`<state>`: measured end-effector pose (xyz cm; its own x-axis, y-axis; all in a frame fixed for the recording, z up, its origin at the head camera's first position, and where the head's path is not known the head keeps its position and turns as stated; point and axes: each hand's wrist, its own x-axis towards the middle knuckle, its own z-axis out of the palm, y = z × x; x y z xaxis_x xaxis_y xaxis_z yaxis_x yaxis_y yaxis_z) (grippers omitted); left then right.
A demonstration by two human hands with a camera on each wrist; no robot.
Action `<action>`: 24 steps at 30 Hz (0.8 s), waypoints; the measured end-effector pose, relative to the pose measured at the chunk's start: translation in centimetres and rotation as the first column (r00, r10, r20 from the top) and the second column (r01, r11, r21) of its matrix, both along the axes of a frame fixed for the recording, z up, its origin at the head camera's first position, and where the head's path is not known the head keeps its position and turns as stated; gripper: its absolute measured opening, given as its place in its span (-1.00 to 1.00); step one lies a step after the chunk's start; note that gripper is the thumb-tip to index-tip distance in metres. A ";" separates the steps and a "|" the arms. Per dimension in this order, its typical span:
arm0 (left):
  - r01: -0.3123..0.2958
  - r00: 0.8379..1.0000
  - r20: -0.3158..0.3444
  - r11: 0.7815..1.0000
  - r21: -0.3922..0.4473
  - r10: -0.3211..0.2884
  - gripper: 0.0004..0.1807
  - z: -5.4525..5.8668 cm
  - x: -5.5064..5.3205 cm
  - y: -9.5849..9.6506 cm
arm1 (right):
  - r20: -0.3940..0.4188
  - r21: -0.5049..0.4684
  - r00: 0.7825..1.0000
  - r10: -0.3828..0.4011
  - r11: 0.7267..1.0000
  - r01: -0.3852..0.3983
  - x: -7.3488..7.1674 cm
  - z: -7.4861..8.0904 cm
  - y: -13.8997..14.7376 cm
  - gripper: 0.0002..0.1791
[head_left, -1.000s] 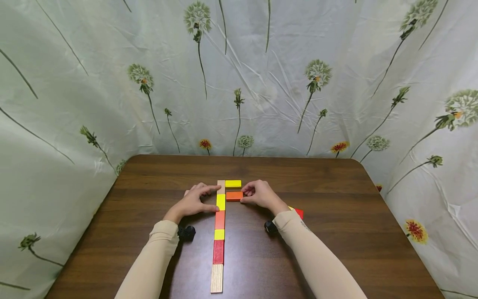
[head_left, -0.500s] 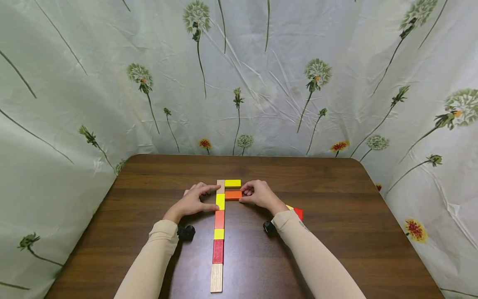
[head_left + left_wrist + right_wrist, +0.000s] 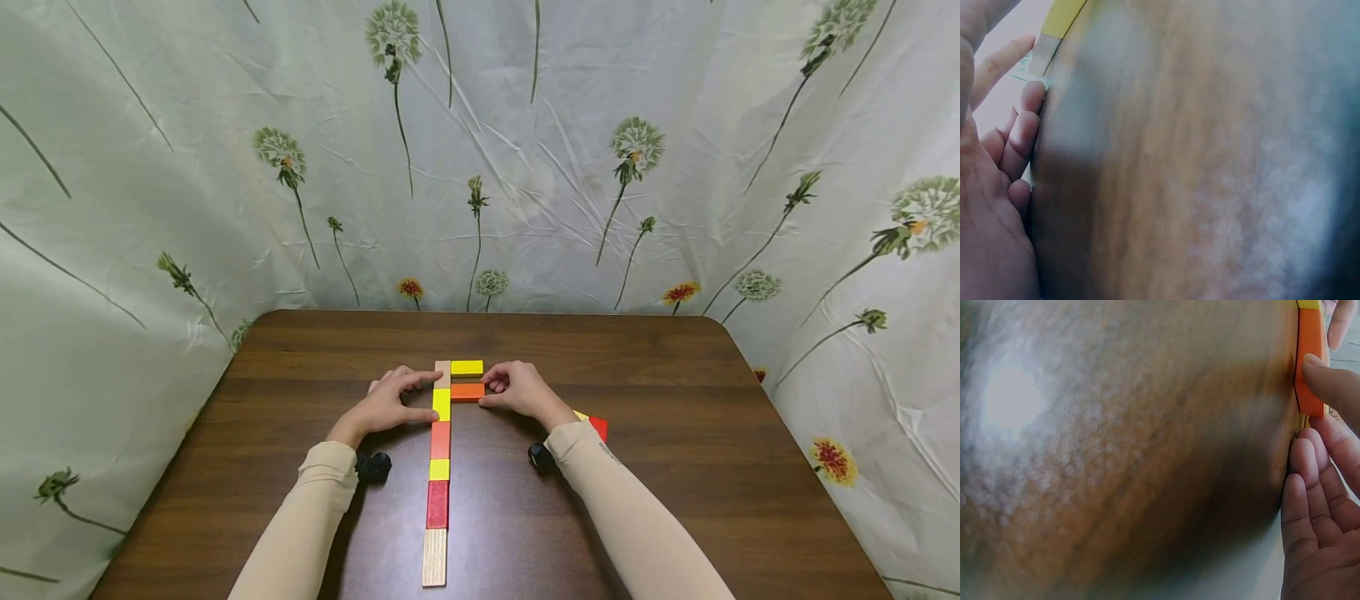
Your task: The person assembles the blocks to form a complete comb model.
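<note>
A straight column of flat blocks runs down the table in the head view. My left hand lies along its left side. Its extended forefinger touches the plain wooden block at the far end, and its thumb touches the yellow block below. From the column's right side an orange block extends, its left end against the column. My right hand pinches that block's right end, thumb on the near side in the right wrist view. Farther back, a second yellow block lies parallel, a narrow gap between them.
Nearer in the column come a salmon block, a short yellow block, a red block and a striped wooden block. Beside my right wrist lies another red block, partly hidden. A flowered curtain hangs behind the table.
The orange block has slid slightly left with my right hand, closing the small gap to the column. My left hand has stayed in place.
</note>
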<state>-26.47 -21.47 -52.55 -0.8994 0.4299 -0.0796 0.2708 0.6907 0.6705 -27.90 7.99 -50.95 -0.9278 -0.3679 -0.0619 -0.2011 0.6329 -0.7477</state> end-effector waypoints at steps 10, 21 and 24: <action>0.003 1.000 -0.002 1.000 0.011 -0.003 -0.12 -0.2 -0.1 0.0 | 0.008 0.001 1.000 0.004 1.000 -0.004 0.1 0.1 0.1 -0.68; 0.022 0.998 -0.056 0.999 0.027 -0.020 -0.11 -0.6 0.0 -0.1 | 0.028 0.002 1.000 -0.005 1.000 0.005 0.2 0.2 0.1 -0.65; 0.014 0.999 -0.040 1.000 0.018 -0.013 -0.12 -0.6 -0.1 -0.1 | 0.039 -0.005 0.999 0.005 1.000 -0.005 0.2 0.4 0.3 -0.64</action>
